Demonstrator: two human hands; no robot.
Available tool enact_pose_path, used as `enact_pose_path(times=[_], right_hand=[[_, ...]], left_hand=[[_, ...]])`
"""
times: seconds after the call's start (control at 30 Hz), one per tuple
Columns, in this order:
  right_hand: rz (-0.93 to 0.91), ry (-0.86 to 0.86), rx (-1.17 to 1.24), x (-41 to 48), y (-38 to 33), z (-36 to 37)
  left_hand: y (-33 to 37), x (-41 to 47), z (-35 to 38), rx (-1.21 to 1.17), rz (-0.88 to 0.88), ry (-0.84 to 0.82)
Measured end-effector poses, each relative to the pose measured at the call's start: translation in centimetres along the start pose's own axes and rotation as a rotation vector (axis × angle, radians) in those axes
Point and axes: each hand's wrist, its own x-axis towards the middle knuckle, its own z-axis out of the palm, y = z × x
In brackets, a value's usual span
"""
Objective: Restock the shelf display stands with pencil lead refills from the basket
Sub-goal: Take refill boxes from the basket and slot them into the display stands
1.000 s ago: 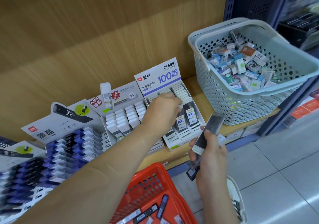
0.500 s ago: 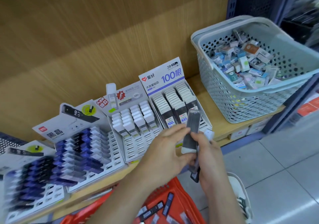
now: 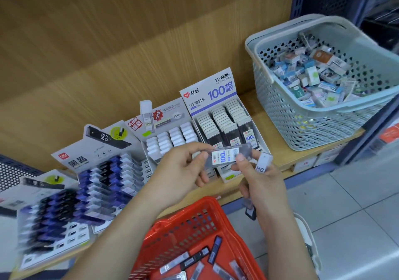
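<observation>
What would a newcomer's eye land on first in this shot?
Probably the clear refill case with a blue 100 label, held sideways between the left hand and right hand at the centre. Next comes the red basket at the bottom edge with loose refills in it. After that, the pale basket heaped with small boxes on the shelf at the right.
</observation>
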Motion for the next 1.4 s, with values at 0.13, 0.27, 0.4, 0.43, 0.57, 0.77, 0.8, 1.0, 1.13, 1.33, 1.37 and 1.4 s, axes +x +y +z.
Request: enact_pose_path(times=[0.13,0.27,0.4,0.43,0.57,0.77,0.8,1.0,1.13,1.33,1.37,1.4], right_hand=[[0.012,-0.041,0.076,0.5,0.8,0.2],[0.207,0.044,0.328,0.9,2.5,-0.5],[0.276,0.152,0.649,1.7,3.4,-1.8],[0.272,0.179,0.671,1.8,3.4,-1.8],[0.264,0.187,0.705,1.7,3.4,-1.4],[0.245,0.178,0.695,1.6,3.3,-1.2],[0.241,0.176,0.692,1.5,3.2,-1.2],[0.208,0.156,0.646,1.3,3.1,-0.9],[0.198,0.147,0.608,1.4,3.0,-0.9],[0.280,0.172,0.509,1.1,2.6,-1.0],[0.261,0.165,0.486,1.0,2.6,-0.9],[0.241,0.150,0.473,1.0,2.6,-0.9]], left_hand=[[0.1,1.3,-0.8,-0.143,-0.050,0.174],[0.4,3.0,-1.4,-0.008,0.017,0.326],[-0.3,4.0,-1.2,0.369,0.153,0.317],[-0.6,4.2,-0.7,0.442,0.168,0.290],[-1.5,4.4,1.1,0.575,0.191,0.234],[-1.6,4.8,2.3,0.639,0.228,0.202],[-1.4,4.9,2.3,0.650,0.233,0.203],[-1.0,6.1,2.3,0.799,0.240,0.100],[-1.5,6.4,3.0,0.835,0.285,0.147],[-2.0,6.7,3.5,0.752,0.264,0.259],[-2.1,6.9,3.5,0.757,0.270,0.263],[-2.2,7.0,3.5,0.774,0.289,0.270]])
